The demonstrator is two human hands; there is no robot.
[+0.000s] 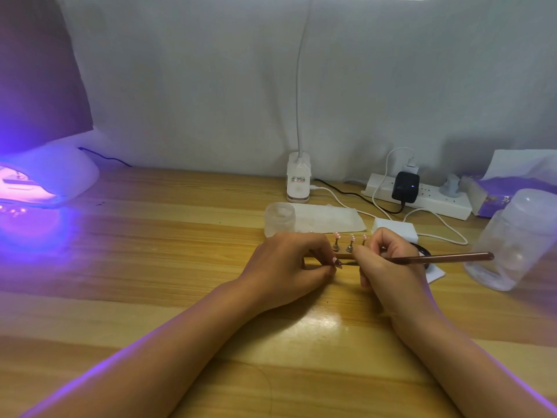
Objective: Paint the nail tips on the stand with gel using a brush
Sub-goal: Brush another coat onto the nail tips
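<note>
Head view: stand [346, 255] half behind hands.

The single head-worn view looks forward and steeply down from above the near edge of a light wooden table [150, 297], close enough that both forearms fill the lower frame. It faces a grey fabric wall [211, 86] behind the table. Wide-angle bending curves the glowing white curing lamp [51, 176] at the left edge.
</note>
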